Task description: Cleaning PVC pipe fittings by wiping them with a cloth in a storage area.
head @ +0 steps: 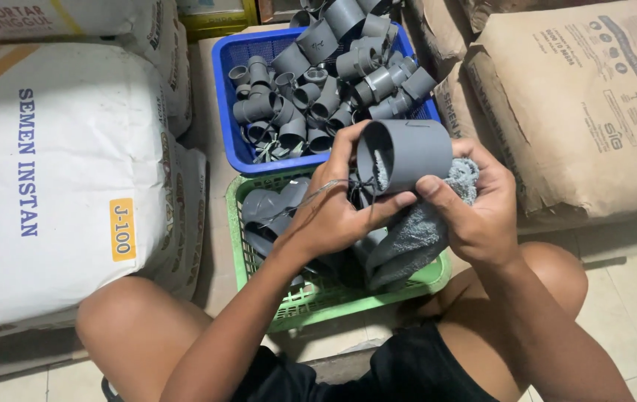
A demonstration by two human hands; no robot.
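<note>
A short grey plastic pipe coupling [408, 151] is held over the green basket [348, 298], its open end toward me. My left hand [333, 208] grips it from the left, thumb along its lower rim. My right hand [475, 208] holds a grey cloth [415, 238] against the fitting's right and underside; the cloth hangs down into the basket. A thin dark string dangles at the fitting's mouth. Several grey fittings [266, 212] lie in the green basket.
A blue basket [231, 97] piled with several grey pipe fittings [326, 82] stands just beyond. White cement sacks [58, 179] lie at left, brown paper sacks [579, 104] at right. My bare knees flank the green basket on a tiled floor [631, 298].
</note>
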